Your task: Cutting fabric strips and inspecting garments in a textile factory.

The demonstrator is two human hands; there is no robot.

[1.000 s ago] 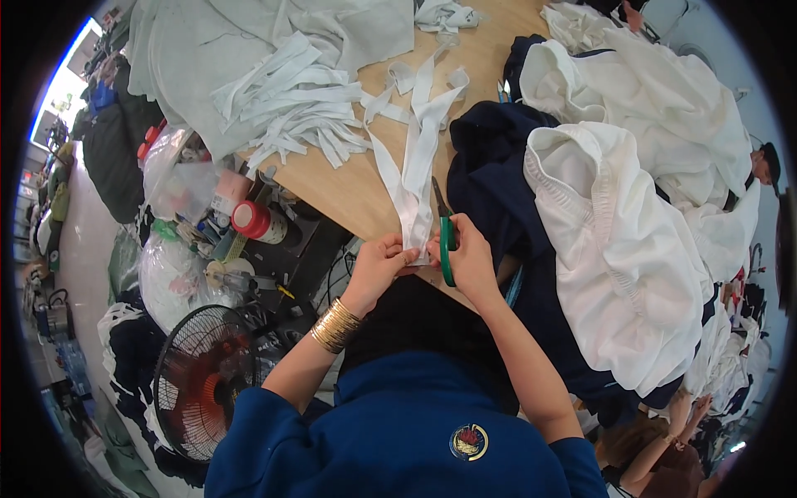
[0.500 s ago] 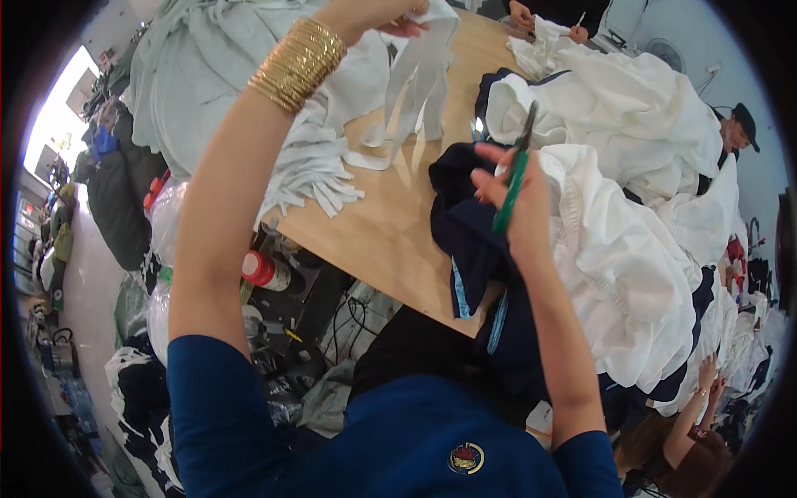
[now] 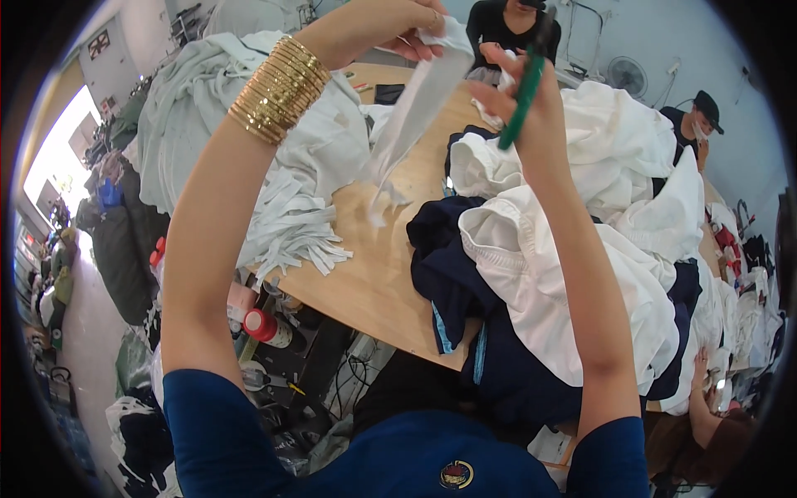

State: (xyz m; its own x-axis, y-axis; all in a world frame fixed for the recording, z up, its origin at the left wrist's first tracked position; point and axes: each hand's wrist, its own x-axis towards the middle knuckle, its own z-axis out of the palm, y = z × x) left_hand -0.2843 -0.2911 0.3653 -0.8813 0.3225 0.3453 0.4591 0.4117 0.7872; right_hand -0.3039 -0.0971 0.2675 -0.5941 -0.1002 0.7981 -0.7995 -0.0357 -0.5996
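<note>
One red-lidded container [image 3: 267, 328] stands just beside the surface [image 3: 357, 290], its label too small to read. One pile of pale strips [image 3: 295, 228] lies nearby, too overlapped to count. The left hand [image 3: 413, 35] grips white fabric strips [image 3: 419, 104] — blurred, hanging above the surface. One round emblem [image 3: 457, 475] marks the blue shirt [image 3: 390, 456]. The right hand [image 3: 542, 108] holds one pair of green-handled scissors [image 3: 524, 106] — near at least two white garments [image 3: 510, 249].

From the head, a fisheye looks down across the table [image 3: 365, 290].
</note>
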